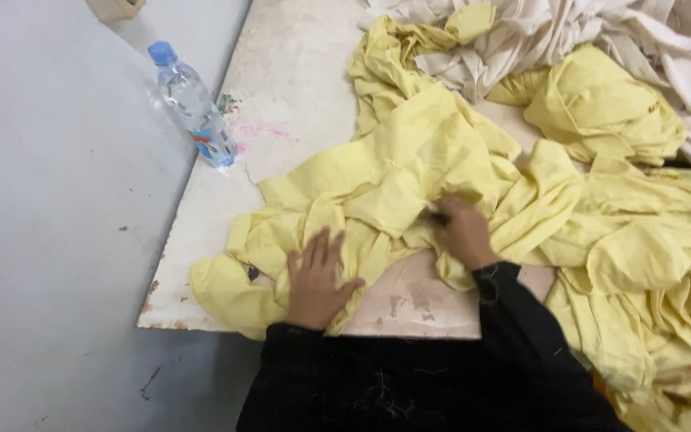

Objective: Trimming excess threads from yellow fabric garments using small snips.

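A garment workshop, by the look: a worn, paint-stained worktable [297,88] heaped with yellow cloth pieces [417,160], off-white fabric [601,32] piled at one o'clock, bare grey floor [49,240] at nine.

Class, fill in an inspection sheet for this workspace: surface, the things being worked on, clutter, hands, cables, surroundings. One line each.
Surface: pale worktable, worn, with pink marks and chipped edges.
Things worked on: yellow cloth, crumpled and spread across the table under both hands.
Clutter: plastic water bottle with a blue cap at the table's left edge; heap of off-white cloth at the far end; more yellow cloth piled to the right.
Hands: left hand flat, fingers spread on the yellow cloth; right hand pinching a fold of it. Black sleeves.
Cables: nothing seen.
Surroundings: grey floor to the left, with small specks.
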